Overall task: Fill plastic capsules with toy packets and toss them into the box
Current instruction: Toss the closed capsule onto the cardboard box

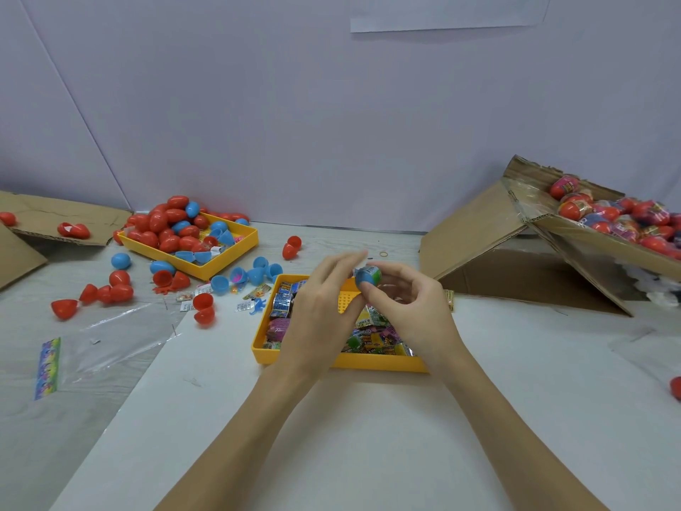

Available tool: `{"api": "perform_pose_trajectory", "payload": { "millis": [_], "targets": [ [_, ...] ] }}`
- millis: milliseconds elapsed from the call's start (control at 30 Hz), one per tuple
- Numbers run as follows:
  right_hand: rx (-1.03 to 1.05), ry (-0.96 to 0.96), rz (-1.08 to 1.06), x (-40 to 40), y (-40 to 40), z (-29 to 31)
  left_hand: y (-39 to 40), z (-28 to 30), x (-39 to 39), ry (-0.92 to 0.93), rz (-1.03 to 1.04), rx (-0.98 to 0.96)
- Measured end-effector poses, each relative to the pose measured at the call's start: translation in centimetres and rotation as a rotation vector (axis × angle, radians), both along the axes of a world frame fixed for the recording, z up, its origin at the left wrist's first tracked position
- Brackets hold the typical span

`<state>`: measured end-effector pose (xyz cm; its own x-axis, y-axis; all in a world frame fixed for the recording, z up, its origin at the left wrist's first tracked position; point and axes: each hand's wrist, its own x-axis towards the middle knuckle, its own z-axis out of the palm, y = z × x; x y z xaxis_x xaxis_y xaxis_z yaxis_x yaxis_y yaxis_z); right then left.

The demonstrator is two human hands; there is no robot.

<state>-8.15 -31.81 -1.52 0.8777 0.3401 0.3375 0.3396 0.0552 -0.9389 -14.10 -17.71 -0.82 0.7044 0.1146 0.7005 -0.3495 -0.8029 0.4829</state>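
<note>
Both hands meet mid-frame over the yellow packet tray [368, 364], right hand [405, 307] pinching the blue capsule [368, 276] while left hand [324, 311] fingers, half open, look to be stuffing its packet in.

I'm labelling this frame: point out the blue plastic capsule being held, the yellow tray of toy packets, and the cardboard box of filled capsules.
blue plastic capsule [366, 276]: head view, blue shell.
yellow tray of toy packets [372, 362]: head view, near wall.
cardboard box of filled capsules [604, 241]: head view, front wall.

The yellow plastic tray of toy packets [294, 357] lies centrally; behind-left of it, the yellow tray of red and blue capsule halves [221, 265]; right, the tilted cardboard box [479, 223].
</note>
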Motion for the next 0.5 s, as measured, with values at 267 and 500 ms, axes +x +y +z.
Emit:
{"api": "perform_pose_trajectory", "payload": {
  "millis": [267,500],
  "targets": [
    [0.019,0.009,-0.028,0.0,0.1,-0.16,-0.39,0.02,-0.39,-0.07,0.069,0.053],
    [-0.01,0.0,-0.086,-0.04,0.27,-0.25,-0.35,-0.32,-0.16,-0.126,0.098,0.091]
  ]
}}
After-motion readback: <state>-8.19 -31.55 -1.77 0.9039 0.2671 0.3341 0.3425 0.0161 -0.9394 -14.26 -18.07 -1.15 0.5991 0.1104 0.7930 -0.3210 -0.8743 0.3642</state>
